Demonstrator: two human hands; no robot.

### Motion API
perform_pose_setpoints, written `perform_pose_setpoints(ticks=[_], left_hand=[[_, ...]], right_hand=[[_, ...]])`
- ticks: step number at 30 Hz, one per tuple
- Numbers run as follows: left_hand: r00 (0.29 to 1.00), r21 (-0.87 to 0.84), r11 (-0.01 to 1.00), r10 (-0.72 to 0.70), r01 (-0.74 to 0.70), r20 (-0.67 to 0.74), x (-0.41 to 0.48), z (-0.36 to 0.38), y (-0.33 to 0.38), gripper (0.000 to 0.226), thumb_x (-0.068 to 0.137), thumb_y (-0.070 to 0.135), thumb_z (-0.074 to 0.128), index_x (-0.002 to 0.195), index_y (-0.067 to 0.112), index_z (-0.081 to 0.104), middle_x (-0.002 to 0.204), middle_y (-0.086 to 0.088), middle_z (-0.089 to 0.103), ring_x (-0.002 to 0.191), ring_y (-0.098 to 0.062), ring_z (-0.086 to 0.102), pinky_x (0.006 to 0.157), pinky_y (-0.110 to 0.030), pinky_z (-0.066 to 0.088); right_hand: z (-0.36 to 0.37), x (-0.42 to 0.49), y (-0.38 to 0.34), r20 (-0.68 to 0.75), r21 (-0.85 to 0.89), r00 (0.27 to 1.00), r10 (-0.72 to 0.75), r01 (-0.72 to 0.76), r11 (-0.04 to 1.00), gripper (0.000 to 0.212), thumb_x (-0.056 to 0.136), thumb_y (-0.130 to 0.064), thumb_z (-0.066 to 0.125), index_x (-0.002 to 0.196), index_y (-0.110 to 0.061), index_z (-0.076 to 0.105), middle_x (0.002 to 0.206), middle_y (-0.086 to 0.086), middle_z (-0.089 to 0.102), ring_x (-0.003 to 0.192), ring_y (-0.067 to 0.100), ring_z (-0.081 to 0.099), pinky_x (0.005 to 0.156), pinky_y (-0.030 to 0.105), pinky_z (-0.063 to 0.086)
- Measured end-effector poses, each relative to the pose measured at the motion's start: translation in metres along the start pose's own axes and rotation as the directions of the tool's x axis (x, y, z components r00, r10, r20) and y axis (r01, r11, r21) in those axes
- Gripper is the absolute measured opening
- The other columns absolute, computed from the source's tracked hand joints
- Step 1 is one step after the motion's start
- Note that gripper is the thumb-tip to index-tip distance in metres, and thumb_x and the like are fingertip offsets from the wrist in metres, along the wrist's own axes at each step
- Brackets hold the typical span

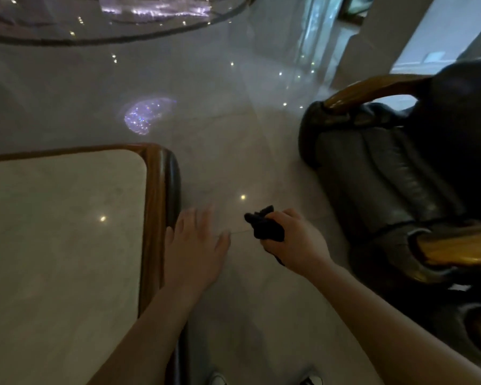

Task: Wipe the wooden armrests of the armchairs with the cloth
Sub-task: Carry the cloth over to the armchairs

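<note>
A person's right hand (295, 240) is closed in a fist around a bunched dark cloth (265, 225), which sticks out ahead of the knuckles above a polished floor (220, 129). The left hand (195, 245) hangs flat and empty, fingers spread, just beside the wood-edged table (154, 207). To the right of the cloth hand stands a dark leather armchair (386, 176); its near wooden armrest (461, 251) lies apart from the fist, the far armrest (372, 91) well ahead.

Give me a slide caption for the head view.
Right hand grips a dark cloth beside a leather armchair; left hand open near the table.
</note>
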State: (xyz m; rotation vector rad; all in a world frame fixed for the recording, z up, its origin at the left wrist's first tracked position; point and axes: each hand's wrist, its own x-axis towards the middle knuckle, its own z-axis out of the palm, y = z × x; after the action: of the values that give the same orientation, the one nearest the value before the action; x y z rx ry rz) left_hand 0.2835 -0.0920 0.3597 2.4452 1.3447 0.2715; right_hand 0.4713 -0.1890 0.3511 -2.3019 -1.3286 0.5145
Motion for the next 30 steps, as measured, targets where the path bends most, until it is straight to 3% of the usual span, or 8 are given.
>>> perform_pose_setpoints(ticks=[7, 13, 17, 23, 30], left_hand=[[0.975, -0.017, 0.975, 0.222, -0.222, -0.01, 0.022, 0.021, 0.136, 0.057, 0.091, 0.046, 0.041, 0.142, 0.025, 0.029, 0.141, -0.01, 0.044, 0.128, -0.03, 0.043, 0.101, -0.046, 0.036], [0.935, -0.04, 0.936, 0.352, -0.35, 0.048, 0.029, 0.05, 0.249, 0.069, 0.086, 0.055, 0.024, 0.147, 0.022, 0.029, 0.145, -0.008, 0.041, 0.133, -0.026, 0.037, 0.105, -0.048, 0.036], [0.897, -0.056, 0.9, 0.435, -0.432, 0.082, 0.028, 0.067, 0.314, 0.063, 0.093, 0.047, 0.038, 0.15, 0.021, 0.029, 0.146, -0.011, 0.041, 0.134, -0.029, 0.038, 0.106, -0.051, 0.035], [0.836, -0.1, 0.845, 0.535, -0.525, 0.124, 0.018, 0.095, 0.392, 0.065, 0.094, 0.046, 0.044, 0.153, 0.026, 0.025, 0.156, -0.011, 0.031, 0.143, -0.029, 0.029, 0.111, -0.05, 0.031], [0.728, -0.147, 0.76, 0.649, -0.633, 0.223, 0.018, 0.137, 0.45, 0.065, 0.094, 0.049, 0.043, 0.153, 0.03, 0.025, 0.158, -0.01, 0.027, 0.146, -0.028, 0.024, 0.113, -0.048, 0.03]], right_hand=[[-0.082, -0.028, 0.102, -0.113, -0.005, 0.988, 0.101, -0.103, 0.995, 0.041, 0.083, -0.048, 0.069, 0.122, -0.043, 0.058, 0.104, -0.019, 0.046, 0.087, 0.006, 0.049, 0.061, 0.019, 0.034], [-0.148, -0.06, 0.183, -0.197, -0.023, 0.959, 0.202, -0.211, 0.977, 0.041, 0.083, -0.05, 0.068, 0.122, -0.043, 0.058, 0.11, -0.013, 0.052, 0.095, 0.012, 0.057, 0.072, 0.031, 0.05], [-0.183, -0.087, 0.231, -0.269, 0.006, 0.926, 0.264, -0.272, 0.962, 0.04, 0.082, -0.048, 0.07, 0.12, -0.045, 0.057, 0.109, -0.016, 0.05, 0.094, 0.008, 0.055, 0.066, 0.026, 0.043], [-0.217, -0.134, 0.288, -0.361, 0.052, 0.863, 0.353, -0.36, 0.932, 0.043, 0.081, -0.049, 0.073, 0.119, -0.048, 0.055, 0.104, -0.024, 0.043, 0.092, 0.001, 0.048, 0.068, 0.022, 0.042], [-0.232, -0.18, 0.332, -0.421, 0.142, 0.735, 0.532, -0.526, 0.839, 0.05, 0.083, -0.048, 0.073, 0.129, -0.045, 0.053, 0.116, -0.018, 0.05, 0.099, 0.007, 0.056, 0.079, 0.029, 0.055]])
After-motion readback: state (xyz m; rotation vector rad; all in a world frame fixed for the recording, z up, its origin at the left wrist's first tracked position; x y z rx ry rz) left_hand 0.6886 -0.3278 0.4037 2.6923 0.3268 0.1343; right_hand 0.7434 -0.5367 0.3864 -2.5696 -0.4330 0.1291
